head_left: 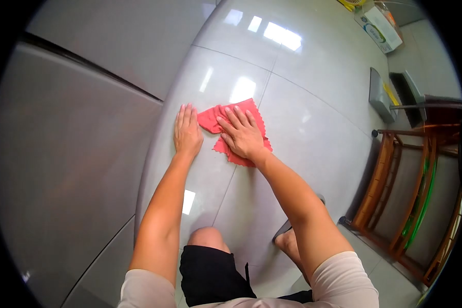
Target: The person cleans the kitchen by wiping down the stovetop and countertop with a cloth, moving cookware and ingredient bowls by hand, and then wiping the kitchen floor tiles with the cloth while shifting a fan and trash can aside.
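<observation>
A red cloth (pixel 259 119) with zigzag edges lies crumpled and partly folded on the shiny light-grey tiled floor (pixel 313 138). On top of it my right hand (pixel 244 137) presses down flat, fingers spread, with the cloth showing around it. To the left, my left hand (pixel 188 134) rests palm down on the floor, fingers stretched out, and holds nothing. Its fingertips are close to the narrow left end of the cloth. The parts of the cloth beneath my right palm are hidden.
Grey panels (pixel 77 149) with dark seams stand along the left. At right are a dustpan (pixel 380 95), a dark-bristled broom (pixel 406 95) and a brown wooden frame (pixel 377 185) with green strips. A white printed box (pixel 379 28) sits at upper right. My knee (pixel 209 238) is near the floor.
</observation>
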The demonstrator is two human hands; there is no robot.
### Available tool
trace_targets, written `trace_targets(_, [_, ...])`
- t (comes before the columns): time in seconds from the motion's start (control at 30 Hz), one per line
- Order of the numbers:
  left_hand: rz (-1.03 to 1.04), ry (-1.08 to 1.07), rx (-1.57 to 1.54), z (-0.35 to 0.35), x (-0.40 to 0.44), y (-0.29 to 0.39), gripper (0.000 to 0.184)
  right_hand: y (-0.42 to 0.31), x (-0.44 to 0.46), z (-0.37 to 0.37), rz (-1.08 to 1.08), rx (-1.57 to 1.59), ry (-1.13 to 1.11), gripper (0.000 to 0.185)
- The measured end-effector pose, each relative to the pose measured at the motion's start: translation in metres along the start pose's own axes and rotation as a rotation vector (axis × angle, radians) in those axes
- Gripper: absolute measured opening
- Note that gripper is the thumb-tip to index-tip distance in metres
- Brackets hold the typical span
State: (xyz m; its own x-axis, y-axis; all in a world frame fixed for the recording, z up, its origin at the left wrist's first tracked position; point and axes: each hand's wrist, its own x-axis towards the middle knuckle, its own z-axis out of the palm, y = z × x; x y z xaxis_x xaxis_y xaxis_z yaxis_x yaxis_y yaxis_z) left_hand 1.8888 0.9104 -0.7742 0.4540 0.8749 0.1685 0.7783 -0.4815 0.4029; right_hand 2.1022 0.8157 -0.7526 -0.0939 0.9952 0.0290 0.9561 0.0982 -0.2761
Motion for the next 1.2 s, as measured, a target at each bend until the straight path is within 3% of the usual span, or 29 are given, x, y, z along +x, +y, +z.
trace_targets(0.1, [-0.046,0.042,-0.02,0.004,-0.008,-0.005,0.05,0.008,0.013,0.001,0.077,0.004,0.031,0.054])
trace_targets(0.23, [-0.07,0.036,-0.004,0.009,-0.008,-0.004,0.05,0.063,0.088,0.003,0.303,-0.078,0.277,0.052])
trace_targets(0.37, [-0.076,0.006,0.006,0.004,-0.007,-0.002,0.051,0.102,0.177,0.003,0.422,-0.088,0.217,0.055])
trace_targets(0.57, [-0.081,0.009,-0.016,-0.002,-0.006,0.0,0.051,0.061,0.255,0.006,0.154,-0.059,0.012,0.053])
trace_targets(0.77, [-0.087,0.1,-0.126,0.003,-0.005,-0.005,0.052,0.023,0.218,0.019,-0.141,-0.028,-0.029,0.05])
trace_targets(0.87, [0.01,0.146,-0.173,-0.012,0.002,-0.005,0.052,0.003,0.175,0.015,-0.205,-0.001,-0.024,0.049])
trace_targets(0.97, [0.099,0.078,-0.331,-0.026,0.015,0.002,0.053,-0.016,0.119,0.022,-0.278,0.014,-0.042,0.048])
trace_targets(1.0, [0.035,-0.016,-0.412,-0.025,0.013,0.004,0.051,-0.024,0.099,0.02,-0.288,-0.01,-0.105,0.047])
trace_targets(1.03, [0.012,-0.039,-0.408,-0.021,0.005,0.003,0.05,-0.03,0.081,0.022,-0.301,-0.036,-0.167,0.046])
trace_targets(1.07, [-0.014,-0.065,-0.404,-0.018,-0.005,0.003,0.049,-0.035,0.065,0.024,-0.307,0.039,-0.05,0.044])
trace_targets(1.2, [-0.039,-0.144,-0.339,-0.027,-0.048,0.015,0.047,-0.04,0.021,0.012,-0.395,0.26,-0.07,0.04])
